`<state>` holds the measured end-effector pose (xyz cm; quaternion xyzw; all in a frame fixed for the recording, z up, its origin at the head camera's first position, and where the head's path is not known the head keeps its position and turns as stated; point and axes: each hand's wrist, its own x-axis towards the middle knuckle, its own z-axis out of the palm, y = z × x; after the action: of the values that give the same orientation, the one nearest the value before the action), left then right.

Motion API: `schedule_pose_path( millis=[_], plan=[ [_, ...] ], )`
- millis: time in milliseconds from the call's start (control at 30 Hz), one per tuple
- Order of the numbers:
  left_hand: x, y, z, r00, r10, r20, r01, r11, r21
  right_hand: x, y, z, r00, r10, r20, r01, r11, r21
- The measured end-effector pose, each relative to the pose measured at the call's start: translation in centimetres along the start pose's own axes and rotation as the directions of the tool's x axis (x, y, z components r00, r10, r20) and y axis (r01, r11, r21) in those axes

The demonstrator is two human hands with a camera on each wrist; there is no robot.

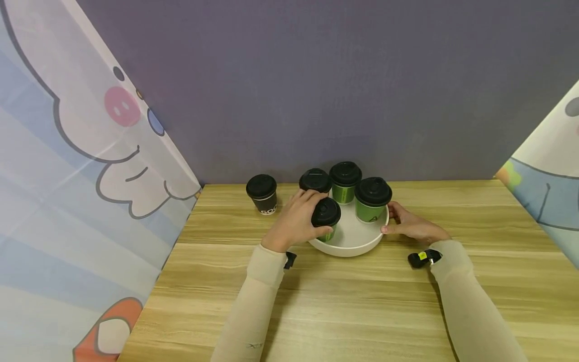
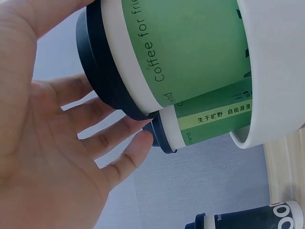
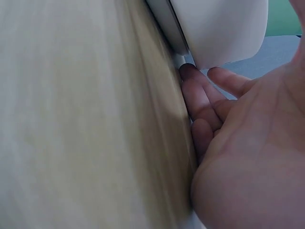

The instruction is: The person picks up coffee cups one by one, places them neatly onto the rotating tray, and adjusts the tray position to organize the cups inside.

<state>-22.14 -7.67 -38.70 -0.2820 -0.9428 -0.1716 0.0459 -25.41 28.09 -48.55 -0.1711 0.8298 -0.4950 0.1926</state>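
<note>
A round white tray with a raised rim holds several lidded paper coffee cups. My left hand grips the green cup at the front left, its thumb on the near side and its fingers round the far side of the black lid. In the left wrist view this cup reads "Coffee for friend". My right hand holds the tray's right edge, thumb at the rim; in the right wrist view the fingertips are low against the tray's base.
Two green cups, one at the back and a larger one at the right, stand in the tray. Another black lid shows behind my left hand. A black cup stands on the wooden table, left of the tray. A grey wall rises behind.
</note>
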Motion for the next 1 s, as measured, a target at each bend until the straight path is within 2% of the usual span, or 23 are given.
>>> schedule_pose_path(
  millis=[300,567,767,833,900,967,1000],
  plan=[
    [0.0,-0.2,0.0,1.0,0.017,-0.003,-0.017,1.0,-0.018,-0.2,0.1,-0.1,1.0,-0.013,0.012,0.013,1.0,-0.028],
    [-0.1,-0.5,0.0,1.0,0.026,0.0,-0.026,0.999,-0.036,-0.4,0.0,-0.4,0.999,0.05,-0.001,-0.05,0.997,0.057],
    [-0.2,-0.9,-0.1,0.999,0.021,-0.025,-0.022,0.997,-0.077,-0.2,-0.1,-0.2,0.994,0.102,-0.028,-0.098,0.988,0.116],
    [-0.3,-1.1,-0.2,0.998,0.009,-0.055,-0.015,0.995,-0.099,-0.1,-0.2,-0.1,0.993,0.112,-0.023,-0.108,0.985,0.136],
    [-0.4,-1.5,-0.4,0.994,0.0,-0.112,-0.013,0.993,-0.121,0.0,-0.2,0.0,0.993,0.115,-0.018,-0.111,0.982,0.151],
    [-0.4,-2.2,-0.6,0.98,-0.007,-0.2,-0.02,0.991,-0.135,0.1,-0.2,0.1,0.994,0.111,-0.01,-0.108,0.98,0.166],
    [-0.5,-2.6,-0.7,0.968,-0.016,-0.249,-0.019,0.99,-0.141,0.1,-0.3,0.1,0.994,0.108,-0.007,-0.105,0.979,0.173]
  ],
)
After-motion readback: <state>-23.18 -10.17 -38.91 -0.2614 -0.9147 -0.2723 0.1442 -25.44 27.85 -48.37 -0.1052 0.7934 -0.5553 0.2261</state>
